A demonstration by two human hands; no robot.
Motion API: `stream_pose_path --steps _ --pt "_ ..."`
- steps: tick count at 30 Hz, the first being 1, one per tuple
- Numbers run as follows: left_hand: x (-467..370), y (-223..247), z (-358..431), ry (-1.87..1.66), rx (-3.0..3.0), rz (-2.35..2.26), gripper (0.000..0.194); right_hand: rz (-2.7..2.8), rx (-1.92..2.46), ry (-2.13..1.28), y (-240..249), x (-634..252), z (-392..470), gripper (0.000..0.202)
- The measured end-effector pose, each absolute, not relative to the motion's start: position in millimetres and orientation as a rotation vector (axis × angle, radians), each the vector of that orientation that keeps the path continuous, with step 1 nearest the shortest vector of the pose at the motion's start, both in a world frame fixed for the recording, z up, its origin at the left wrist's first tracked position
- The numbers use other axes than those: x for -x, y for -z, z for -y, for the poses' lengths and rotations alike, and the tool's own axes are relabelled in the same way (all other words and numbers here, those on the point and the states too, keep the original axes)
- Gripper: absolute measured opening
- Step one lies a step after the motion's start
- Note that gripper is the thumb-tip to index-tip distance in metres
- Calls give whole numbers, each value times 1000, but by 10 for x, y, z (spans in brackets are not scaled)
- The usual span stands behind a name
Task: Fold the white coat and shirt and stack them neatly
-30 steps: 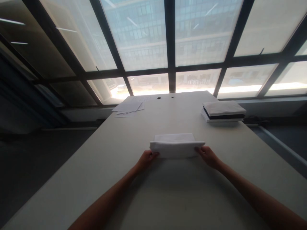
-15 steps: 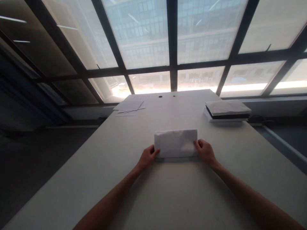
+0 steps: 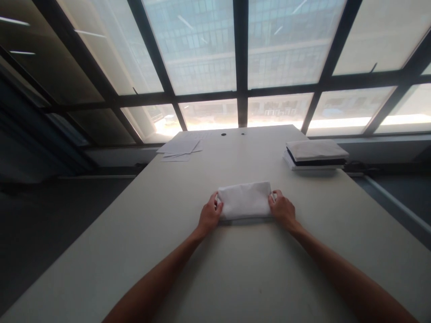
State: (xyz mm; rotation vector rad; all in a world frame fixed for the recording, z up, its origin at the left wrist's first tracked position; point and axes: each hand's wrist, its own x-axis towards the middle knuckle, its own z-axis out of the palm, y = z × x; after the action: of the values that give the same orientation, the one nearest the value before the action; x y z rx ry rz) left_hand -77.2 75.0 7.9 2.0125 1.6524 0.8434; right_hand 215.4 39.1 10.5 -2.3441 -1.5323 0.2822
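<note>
A folded white cloth is held by its two ends over the middle of the white table. My left hand grips its left end, thumb on the near face and fingers at the edge. On the opposite side, my right hand pinches the right end between thumb and fingers. A shadow lies just under the cloth's lower edge.
Several sheets of paper lie at the table's far left. At the far right sits a stack of folded cloths, white with a black layer. Large windows with dark frames stand behind the table.
Both hands have shifted a little at the cloth's ends, the right one inward to the left. The cloth looks narrower and slightly more tilted, its right end higher.
</note>
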Motion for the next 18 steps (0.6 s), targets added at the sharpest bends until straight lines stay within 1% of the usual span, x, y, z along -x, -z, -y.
stream_pose_path --steps 4,6,8,11,13,15,18 --pt "588 -196 -748 -827 -2403 -1797 50 1595 2342 -221 -161 -2145 -380 43" --pt "391 -263 -748 -768 -2613 -1646 50 1632 2341 -197 -184 -2127 -374 44" --pt "156 -286 -766 -611 -2757 -1416 53 1654 2341 -181 -200 -2114 -367 44" --pt "-143 -216 -827 -378 -2822 -1236 61 1668 2343 -175 -209 -2128 -351 44" --pt "-251 -138 -870 -293 -2815 -1201 64 1665 2336 -139 -215 -2147 -342 43" --pt "-287 -75 -896 -263 -2805 -1196 63 1662 2275 -40 -229 -2130 -350 42" --pt "-261 -30 -906 -282 -2825 -1205 61 1724 2026 47 -257 -1961 -422 43"
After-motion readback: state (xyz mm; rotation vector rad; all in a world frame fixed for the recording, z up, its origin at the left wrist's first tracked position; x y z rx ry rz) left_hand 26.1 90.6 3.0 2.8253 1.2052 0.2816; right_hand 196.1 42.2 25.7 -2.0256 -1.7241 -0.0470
